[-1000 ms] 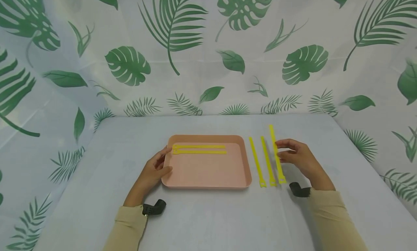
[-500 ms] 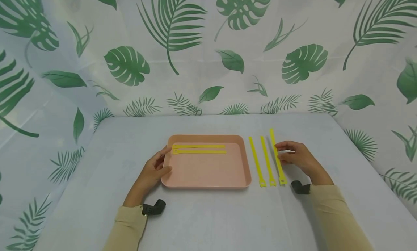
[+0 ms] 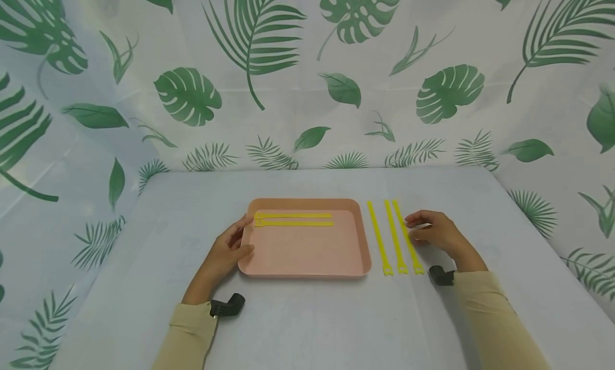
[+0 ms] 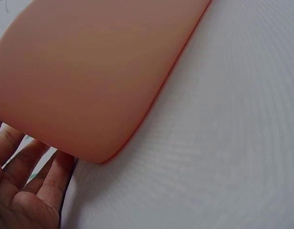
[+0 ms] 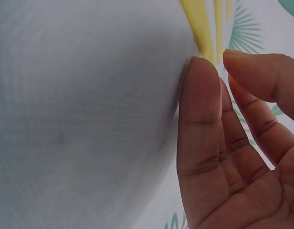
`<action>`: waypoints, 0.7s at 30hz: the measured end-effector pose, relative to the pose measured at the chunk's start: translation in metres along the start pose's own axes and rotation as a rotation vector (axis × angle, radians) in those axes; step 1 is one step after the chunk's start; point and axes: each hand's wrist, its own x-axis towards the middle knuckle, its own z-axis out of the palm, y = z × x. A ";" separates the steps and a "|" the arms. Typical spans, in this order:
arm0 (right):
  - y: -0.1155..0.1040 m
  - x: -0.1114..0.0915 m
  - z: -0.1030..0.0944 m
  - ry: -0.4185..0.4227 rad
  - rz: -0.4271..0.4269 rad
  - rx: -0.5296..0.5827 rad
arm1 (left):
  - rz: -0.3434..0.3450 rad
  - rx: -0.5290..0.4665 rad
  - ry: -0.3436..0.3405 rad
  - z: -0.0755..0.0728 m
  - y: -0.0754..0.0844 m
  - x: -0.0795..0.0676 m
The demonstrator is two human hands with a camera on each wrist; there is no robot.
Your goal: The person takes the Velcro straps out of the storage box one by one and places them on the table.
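Observation:
A pink tray [image 3: 307, 255] lies on the table with two yellow cable straps [image 3: 295, 224] side by side near its far edge. My left hand [image 3: 223, 252] holds the tray's left end, thumb over the rim; in the left wrist view its fingers [image 4: 54, 179] are at the tray's outer side. Right of the tray, three more slotted yellow straps lie lengthwise: a left one [image 3: 378, 236], a middle one [image 3: 394, 235] and a right one [image 3: 414, 255]. My right hand [image 3: 439, 232] is beside the right strap, thumb and fingers apart, fingertips right at its edge.
A pale cloth covers the table [image 3: 307, 322]. Behind and at both sides hangs a white curtain [image 3: 288, 113] with green leaf prints. Each wrist wears a small black camera [image 3: 228, 306].
The right strap, held raised by my right hand, has come down onto the table beside the other two, and the fingers have let go. The left hand and tray have stayed put.

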 end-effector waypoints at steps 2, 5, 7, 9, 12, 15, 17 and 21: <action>-0.001 0.000 0.000 0.003 0.004 -0.015 | -0.001 0.007 0.004 0.000 0.000 0.000; -0.002 -0.001 -0.001 0.004 0.008 -0.033 | 0.008 0.012 0.000 -0.001 0.000 0.000; -0.003 -0.003 -0.001 0.006 0.012 -0.039 | 0.014 0.011 -0.004 -0.001 -0.001 0.001; -0.005 -0.004 -0.001 0.011 0.014 -0.046 | 0.019 0.008 -0.007 -0.002 -0.002 0.001; -0.008 -0.004 0.000 0.021 0.007 -0.063 | 0.020 0.007 -0.008 -0.002 -0.003 0.001; -0.012 -0.005 0.002 0.029 -0.013 -0.073 | 0.018 0.008 -0.005 -0.002 -0.003 0.001; -0.016 -0.005 0.002 0.034 -0.035 -0.076 | 0.015 0.009 -0.006 -0.003 -0.002 0.001; -0.026 -0.006 0.002 0.043 -0.083 -0.084 | 0.010 0.015 -0.005 -0.003 -0.002 0.001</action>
